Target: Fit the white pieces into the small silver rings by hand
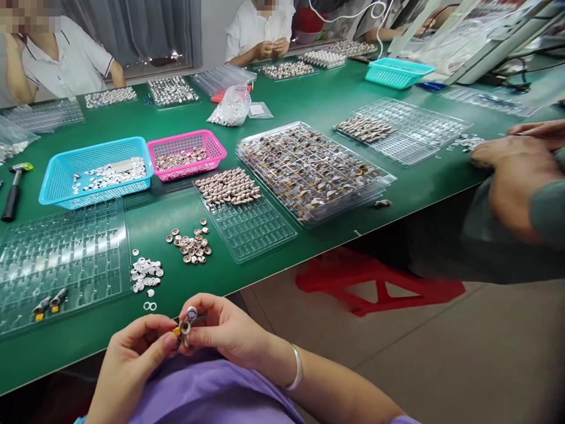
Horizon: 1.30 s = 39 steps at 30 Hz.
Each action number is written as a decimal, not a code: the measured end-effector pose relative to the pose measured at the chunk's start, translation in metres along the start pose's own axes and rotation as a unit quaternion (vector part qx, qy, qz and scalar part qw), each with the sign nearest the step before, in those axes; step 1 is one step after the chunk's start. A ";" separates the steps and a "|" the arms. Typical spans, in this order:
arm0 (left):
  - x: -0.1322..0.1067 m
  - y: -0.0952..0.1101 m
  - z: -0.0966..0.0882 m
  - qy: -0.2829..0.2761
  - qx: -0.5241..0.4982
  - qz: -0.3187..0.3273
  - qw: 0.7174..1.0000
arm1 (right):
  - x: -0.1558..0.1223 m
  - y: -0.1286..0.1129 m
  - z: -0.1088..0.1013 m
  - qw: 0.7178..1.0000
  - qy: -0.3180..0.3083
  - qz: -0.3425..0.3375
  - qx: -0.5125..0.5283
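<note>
L hand [132, 356] + R hand [226, 330] both pinch small metal part [185, 326] w/ fingertips, over lap, just off worktop [309, 106] near edge. White rings [145, 274] & brown caps [193, 244] in loose piles by near edge; clear tray [57, 259] at near-left corner.

On the green-topped work table [335, 100], a light-blue plastic mesh basket [57, 184] of white rings sits just beside a pink plastic mesh basket [190, 172] of metal caps, a black-handled hammer [12, 193] lies left of them, and a red plastic stool [375, 284] stands on the floor nearby.
</note>
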<state>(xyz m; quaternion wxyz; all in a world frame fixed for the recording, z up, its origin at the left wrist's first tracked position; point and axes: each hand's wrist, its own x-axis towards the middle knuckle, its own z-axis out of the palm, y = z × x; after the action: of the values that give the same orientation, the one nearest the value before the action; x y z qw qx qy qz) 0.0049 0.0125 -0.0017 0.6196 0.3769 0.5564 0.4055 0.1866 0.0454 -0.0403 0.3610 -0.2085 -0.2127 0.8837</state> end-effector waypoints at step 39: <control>0.001 0.004 0.019 0.025 -0.022 -0.013 0.999 | -0.002 0.006 0.013 0.993 0.015 -0.115 -0.032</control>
<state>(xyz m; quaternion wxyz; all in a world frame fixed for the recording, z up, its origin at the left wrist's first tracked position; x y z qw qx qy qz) 0.0239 0.0145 0.0040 0.6191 0.3460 0.5673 0.4186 0.1783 0.0370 -0.0322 0.4567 -0.2076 -0.2578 0.8258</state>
